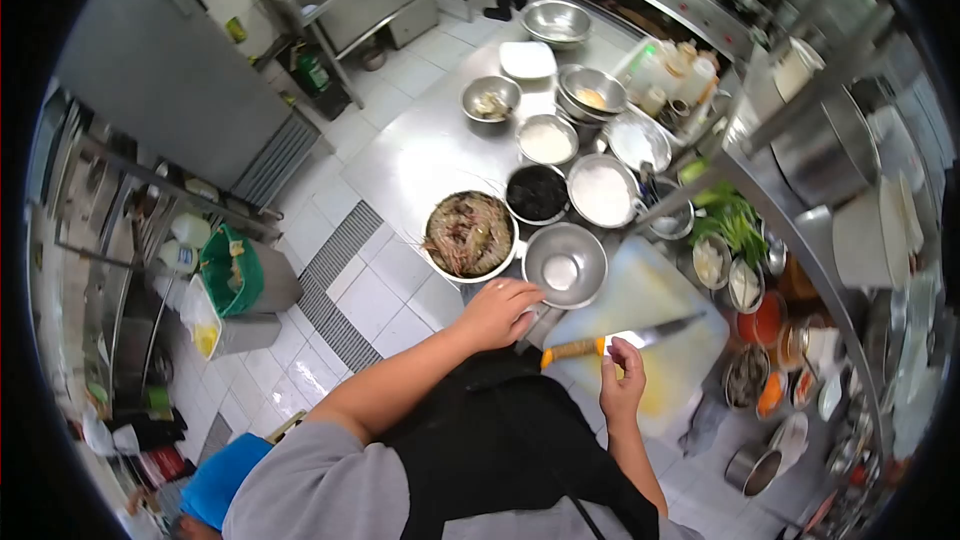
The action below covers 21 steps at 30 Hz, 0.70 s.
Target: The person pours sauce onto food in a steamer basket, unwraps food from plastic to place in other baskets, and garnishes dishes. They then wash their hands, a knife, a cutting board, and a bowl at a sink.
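With the left hand [497,312] resting spread on the counter [420,155] edge beside the empty steel bowl [565,265], the right grip [622,380] hangs loosely curled, pinching nothing, just below the knife [620,338] on the cutting board [650,325], prawns [468,233] beyond: a setting-up step, and taking up the knife handle looks due next

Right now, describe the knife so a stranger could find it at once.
Start at the steel worktop and go to its near end, where a pale cutting board lies. The knife rests across the board just above the right hand. Its yellow-orange handle sets it apart from the round metal bowls.
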Tool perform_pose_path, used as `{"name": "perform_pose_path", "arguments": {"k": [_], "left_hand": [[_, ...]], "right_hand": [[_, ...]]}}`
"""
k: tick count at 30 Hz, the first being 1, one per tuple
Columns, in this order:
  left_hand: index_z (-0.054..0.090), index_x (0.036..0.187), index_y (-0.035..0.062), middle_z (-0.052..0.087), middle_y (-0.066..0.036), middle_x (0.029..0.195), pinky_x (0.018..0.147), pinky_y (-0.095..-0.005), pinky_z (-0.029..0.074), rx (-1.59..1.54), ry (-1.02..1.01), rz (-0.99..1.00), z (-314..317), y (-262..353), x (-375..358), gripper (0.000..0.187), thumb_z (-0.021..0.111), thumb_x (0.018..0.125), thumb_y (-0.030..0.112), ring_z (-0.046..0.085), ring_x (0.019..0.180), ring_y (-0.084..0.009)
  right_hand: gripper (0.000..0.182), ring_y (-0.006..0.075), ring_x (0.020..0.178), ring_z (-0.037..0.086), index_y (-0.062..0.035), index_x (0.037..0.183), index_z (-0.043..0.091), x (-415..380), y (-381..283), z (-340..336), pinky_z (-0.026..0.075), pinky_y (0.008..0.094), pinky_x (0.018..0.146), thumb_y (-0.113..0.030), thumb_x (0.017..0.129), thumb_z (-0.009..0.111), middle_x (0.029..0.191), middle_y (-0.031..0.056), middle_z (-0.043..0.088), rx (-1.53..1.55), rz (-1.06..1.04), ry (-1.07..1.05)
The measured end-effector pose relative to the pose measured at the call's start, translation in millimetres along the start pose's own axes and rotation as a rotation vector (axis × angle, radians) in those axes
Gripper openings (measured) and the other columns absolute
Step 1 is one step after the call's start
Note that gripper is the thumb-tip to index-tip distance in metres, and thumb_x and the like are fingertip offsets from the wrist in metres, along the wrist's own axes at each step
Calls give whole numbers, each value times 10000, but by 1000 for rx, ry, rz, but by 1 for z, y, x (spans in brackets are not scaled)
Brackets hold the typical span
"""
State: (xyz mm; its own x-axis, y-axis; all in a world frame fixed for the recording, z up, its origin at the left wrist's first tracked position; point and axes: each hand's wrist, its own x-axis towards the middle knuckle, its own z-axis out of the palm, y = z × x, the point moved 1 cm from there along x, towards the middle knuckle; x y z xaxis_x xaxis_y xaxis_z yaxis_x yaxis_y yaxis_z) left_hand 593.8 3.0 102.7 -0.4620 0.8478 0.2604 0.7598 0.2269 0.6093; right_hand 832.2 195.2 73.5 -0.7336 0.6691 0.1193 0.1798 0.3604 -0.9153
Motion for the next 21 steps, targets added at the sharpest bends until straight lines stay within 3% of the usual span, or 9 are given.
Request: {"name": "perform_pose_path", "arguments": {"k": [4,8,11,13,15,17,18,20,21], "left_hand": [[679,1247,82,677,-120,1249,995,-442,510,-30,47,-192,-50,-33,-54,353,698,897,124,636,1167,-333],[703,1193,71,709,-135,1156,932,-424,547,-15,210,-384,-100,-92,-141,295,701,900,101,679,1069,-342],[718,1129,49,723,-131,1088,879,-387,560,13,403,-596,-148,-129,-210,237,705,893,67,705,982,-304],[723,1104,37,729,-134,1040,848,-367,563,35,520,-716,-170,-165,-268,219,705,886,49,713,932,-285],[726,1085,28,730,-142,1004,830,-362,563,17,592,-785,-198,-200,-320,206,699,882,38,716,895,-277],[727,1078,24,729,-146,991,828,-363,562,13,633,-824,-237,-224,-351,200,694,881,33,717,880,-274],[728,1073,21,727,-149,988,827,-364,561,18,633,-834,-260,-235,-363,196,692,880,32,716,879,-273],[726,1065,11,725,-149,982,826,-361,558,52,628,-865,-308,-257,-374,193,690,877,30,714,878,-269],[726,1065,11,725,-149,982,826,-361,558,53,629,-872,-328,-270,-375,193,690,877,30,714,878,-269]], "right_hand": [[323,241,1029,689,2,1236,676,82,-52,57,537,346,912,-3,913,668,1192,157,689,52,-212,-214],[328,166,985,676,9,1266,655,156,-104,163,535,301,917,-15,939,675,1150,112,703,315,-159,-290],[584,167,1063,623,-20,1476,474,217,-137,257,534,304,892,-14,932,688,1311,116,600,537,-32,-319],[748,231,1112,607,-46,1559,353,264,-153,319,533,353,884,-116,913,724,1422,184,517,527,221,-136],[964,318,1234,545,-57,1613,195,326,-130,373,512,506,926,-277,871,771,1442,191,484,457,432,-8],[997,389,1327,490,-30,1598,214,412,-24,432,475,607,977,-304,828,785,1512,244,431,339,486,335],[961,393,1309,506,-23,1575,223,428,-19,438,470,636,974,-254,828,781,1544,264,373,450,616,271],[789,402,1083,643,-7,1493,317,427,-57,457,548,574,836,-181,860,754,1379,264,521,296,857,489],[743,367,980,709,-52,1528,342,425,-60,464,585,536,743,-271,919,709,1338,237,579,253,910,436]]}}
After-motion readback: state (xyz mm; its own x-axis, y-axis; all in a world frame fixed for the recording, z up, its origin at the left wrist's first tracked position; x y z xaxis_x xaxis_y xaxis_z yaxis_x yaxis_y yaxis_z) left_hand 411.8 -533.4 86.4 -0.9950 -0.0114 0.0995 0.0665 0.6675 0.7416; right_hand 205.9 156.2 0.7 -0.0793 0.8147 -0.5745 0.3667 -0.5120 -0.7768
